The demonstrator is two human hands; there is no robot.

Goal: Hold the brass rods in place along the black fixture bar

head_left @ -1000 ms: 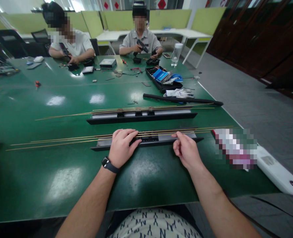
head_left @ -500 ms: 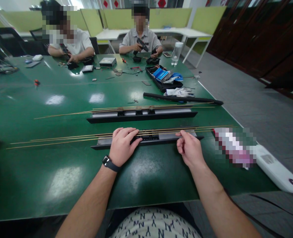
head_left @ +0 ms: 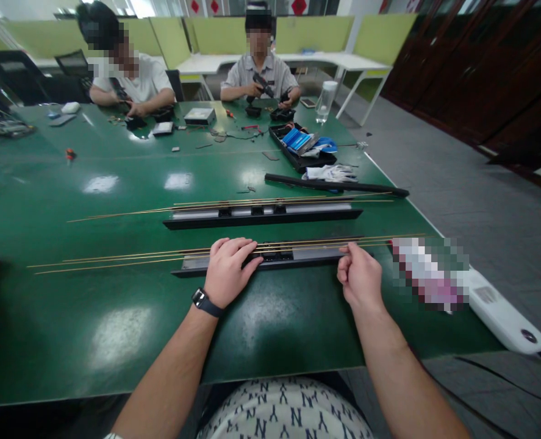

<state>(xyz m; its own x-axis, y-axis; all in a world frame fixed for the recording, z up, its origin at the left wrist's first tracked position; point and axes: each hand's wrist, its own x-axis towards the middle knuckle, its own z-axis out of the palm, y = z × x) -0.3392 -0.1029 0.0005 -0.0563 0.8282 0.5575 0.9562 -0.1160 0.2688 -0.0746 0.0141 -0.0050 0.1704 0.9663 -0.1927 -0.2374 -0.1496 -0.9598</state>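
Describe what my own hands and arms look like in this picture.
Your left hand and right hand are ungloved, with no rings visible. The left wrist wears a smartwatch with a dark rectangular face and a dark band; the right wrist shows nothing worn. Both forearms are mostly bare, with a sliver of pale cloth beside the left one.

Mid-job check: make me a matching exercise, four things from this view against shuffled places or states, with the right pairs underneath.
1. left hand
2. right hand
3. long black strip
4. clear bottle

A. near the phone
B. by the right end of the near rail
C. dark watch on its wrist
D. between the far rail and the black tray

Pairs: 1-C; 2-B; 3-D; 4-A
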